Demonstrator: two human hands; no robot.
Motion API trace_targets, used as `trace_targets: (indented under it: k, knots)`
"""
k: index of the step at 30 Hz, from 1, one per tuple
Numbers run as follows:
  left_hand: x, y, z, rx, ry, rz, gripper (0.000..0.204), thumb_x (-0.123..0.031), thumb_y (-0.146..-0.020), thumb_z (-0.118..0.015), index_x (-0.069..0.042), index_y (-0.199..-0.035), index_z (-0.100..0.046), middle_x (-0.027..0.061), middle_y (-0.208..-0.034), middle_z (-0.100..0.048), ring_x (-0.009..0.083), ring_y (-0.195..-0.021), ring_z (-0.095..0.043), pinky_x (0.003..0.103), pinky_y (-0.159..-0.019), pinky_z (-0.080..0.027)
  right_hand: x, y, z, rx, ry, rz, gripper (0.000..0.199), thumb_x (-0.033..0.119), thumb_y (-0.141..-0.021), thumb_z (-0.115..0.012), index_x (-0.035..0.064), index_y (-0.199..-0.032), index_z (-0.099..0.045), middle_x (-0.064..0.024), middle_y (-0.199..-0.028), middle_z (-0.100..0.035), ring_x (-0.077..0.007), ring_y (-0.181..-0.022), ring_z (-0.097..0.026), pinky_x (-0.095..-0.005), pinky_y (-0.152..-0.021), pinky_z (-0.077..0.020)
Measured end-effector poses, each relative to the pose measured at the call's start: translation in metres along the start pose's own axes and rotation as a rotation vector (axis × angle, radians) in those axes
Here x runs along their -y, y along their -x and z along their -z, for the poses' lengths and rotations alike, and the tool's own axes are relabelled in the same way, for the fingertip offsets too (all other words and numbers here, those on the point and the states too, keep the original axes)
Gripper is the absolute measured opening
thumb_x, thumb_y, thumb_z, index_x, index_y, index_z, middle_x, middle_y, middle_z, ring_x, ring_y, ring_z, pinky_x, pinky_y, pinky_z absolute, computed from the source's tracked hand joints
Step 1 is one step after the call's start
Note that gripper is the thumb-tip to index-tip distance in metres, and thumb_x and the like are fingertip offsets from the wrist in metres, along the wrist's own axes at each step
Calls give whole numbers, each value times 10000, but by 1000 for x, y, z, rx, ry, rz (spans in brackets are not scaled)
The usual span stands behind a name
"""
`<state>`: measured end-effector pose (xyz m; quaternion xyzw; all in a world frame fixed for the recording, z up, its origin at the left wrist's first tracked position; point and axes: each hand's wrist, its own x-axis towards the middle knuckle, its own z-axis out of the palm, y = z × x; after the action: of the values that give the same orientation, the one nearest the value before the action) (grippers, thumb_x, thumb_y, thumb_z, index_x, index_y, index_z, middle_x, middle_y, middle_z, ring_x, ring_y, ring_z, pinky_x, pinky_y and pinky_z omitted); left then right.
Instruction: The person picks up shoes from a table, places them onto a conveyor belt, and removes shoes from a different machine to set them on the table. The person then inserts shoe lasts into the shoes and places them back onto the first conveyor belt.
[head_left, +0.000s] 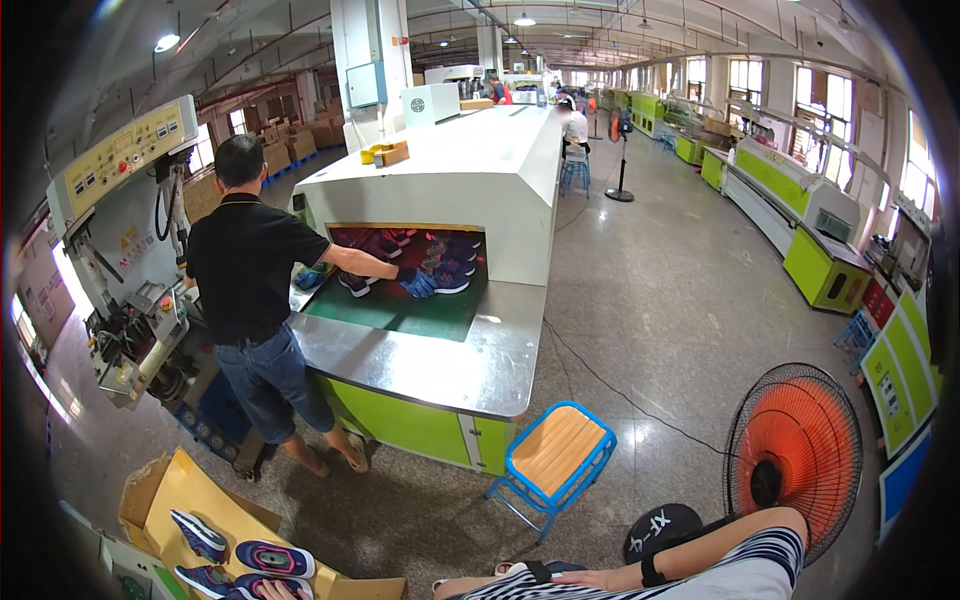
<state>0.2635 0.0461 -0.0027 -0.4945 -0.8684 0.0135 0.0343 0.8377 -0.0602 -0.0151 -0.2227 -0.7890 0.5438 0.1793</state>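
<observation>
At the lower left edge, the fingertips of my left hand [284, 590] show, curled over a navy and pink sports shoe [243, 588]; the rest of that hand is cut off. Beside it, a shoe lying sole up [275, 559] and further navy sports shoes [198, 536] rest on a brown cardboard sheet [165, 500]. My right hand [588, 579] lies flat on striped cloth over my lap, its fingers stretched out and holding nothing. A dark band circles that wrist.
A co-worker [255, 250] in a black top reaches a blue-gloved hand [418, 283] to shoes at the mouth of a white conveyor machine [440, 170]. A blue-framed stool [560, 450] stands ahead, an orange fan [795, 450] at right. A cable [630, 400] crosses the floor.
</observation>
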Motion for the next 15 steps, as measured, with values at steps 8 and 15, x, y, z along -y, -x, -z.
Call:
trace_targets:
  k: [8,15]
  knots:
    - [0,2,0,0,-9,7,558,-394,-946,-497,-101,-1418,-449,103,-1568,-294,321,-1469,-197,519,-1098,-335,-15,7,-10,-1,-75,-14,830,351,-929,-602,97,-1533,-93,-130,-1610,-94,-286,-1473,-170,-438,-1187,-199]
    - [2,2,-2,22,-10,17,562,-398,-954,-488,-99,-1427,-442,100,-1574,-287,313,-1472,-190,512,-1097,-337,-30,16,-17,-1,-134,-27,838,360,-945,-588,108,-1542,-57,-112,-1617,-71,-272,-1477,-159,-433,-1190,-190]
